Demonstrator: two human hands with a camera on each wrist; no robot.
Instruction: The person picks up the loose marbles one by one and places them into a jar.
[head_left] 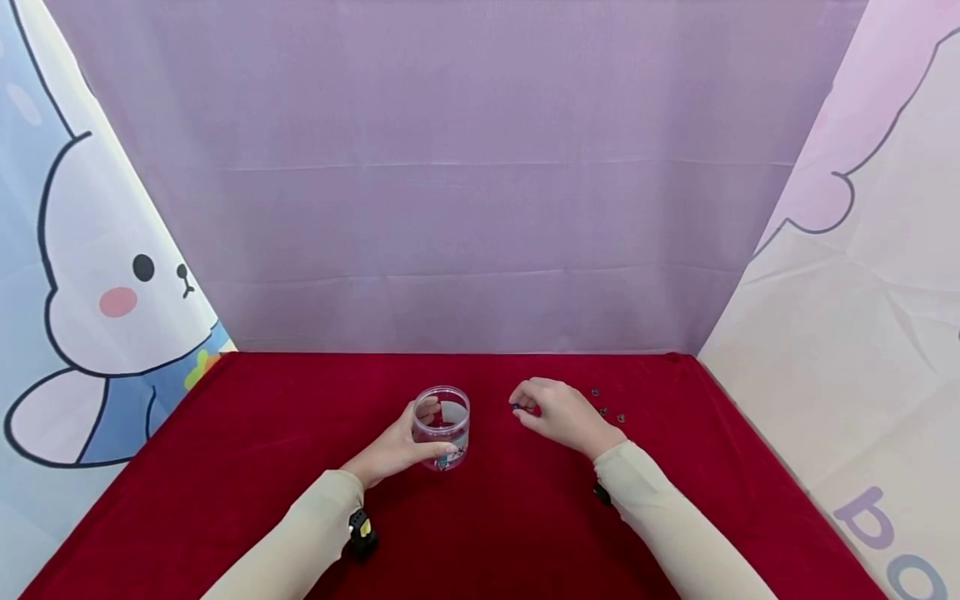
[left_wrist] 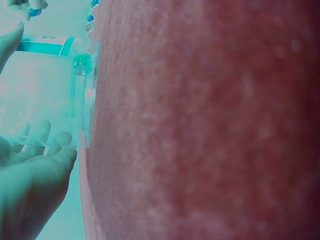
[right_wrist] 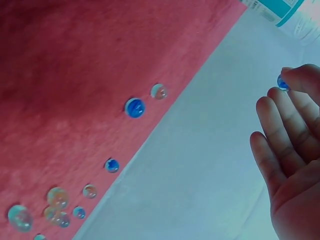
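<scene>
My left hand grips a clear plastic jar around its side, thumb in front and fingers behind. The jar stands upright with its mouth open. Low inside it, a glass marble shows in the left wrist view. To the right of the jar, my right hand is raised over the red cloth. Its thumb and index finger pinch a blue marble, while the other fingers stretch out in the right wrist view.
Several loose marbles lie on the red tablecloth beside and beyond my right hand, among them a blue one and an orange-tinted one. A lilac curtain closes off the back, with printed cloth panels at both sides.
</scene>
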